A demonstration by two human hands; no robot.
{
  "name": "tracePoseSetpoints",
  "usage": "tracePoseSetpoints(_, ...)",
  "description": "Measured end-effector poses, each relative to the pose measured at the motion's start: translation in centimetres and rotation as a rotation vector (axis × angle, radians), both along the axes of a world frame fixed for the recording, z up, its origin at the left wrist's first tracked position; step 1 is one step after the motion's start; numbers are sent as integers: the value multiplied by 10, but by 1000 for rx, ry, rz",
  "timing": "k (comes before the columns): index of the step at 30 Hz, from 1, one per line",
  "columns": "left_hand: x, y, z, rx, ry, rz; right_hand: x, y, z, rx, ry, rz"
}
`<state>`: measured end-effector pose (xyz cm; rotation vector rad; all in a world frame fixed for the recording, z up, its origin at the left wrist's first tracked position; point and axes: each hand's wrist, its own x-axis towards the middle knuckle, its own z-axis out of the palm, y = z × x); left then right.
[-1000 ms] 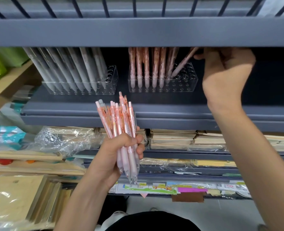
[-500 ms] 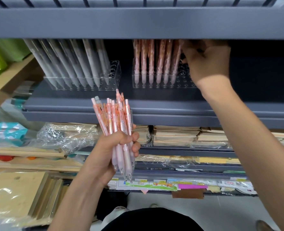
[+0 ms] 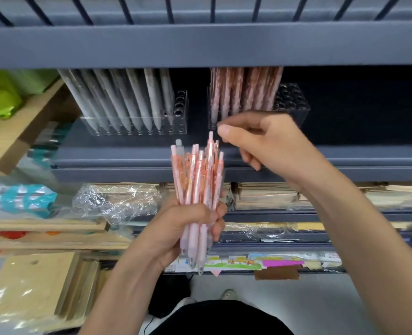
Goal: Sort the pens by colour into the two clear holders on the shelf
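The upper shelf beam hangs low over the left holder and the right holder, so headroom is tight. Grey pens fill the left one save open holes at its right end; the right one has open holes on its right and bare shelf beyond. The right hand sits in front of it, and the left hand holds a pen bundle upright before the gap between them.

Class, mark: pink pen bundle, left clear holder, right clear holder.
pink pen bundle (image 3: 197,180), head view, mid-barrels.
left clear holder (image 3: 179,112), head view, empty right end.
right clear holder (image 3: 292,100), head view, empty right end.
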<state>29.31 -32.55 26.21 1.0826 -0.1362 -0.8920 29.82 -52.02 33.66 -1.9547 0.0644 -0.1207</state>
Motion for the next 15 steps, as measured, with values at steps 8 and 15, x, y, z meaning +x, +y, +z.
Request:
tracePoseSetpoints(8, 1, 2, 3, 39, 65, -28, -1, 13, -11, 139, 63, 5)
tracePoseSetpoints(15, -3, -13, 5, -84, 152, -54, -8, 6, -13, 214, -14, -185)
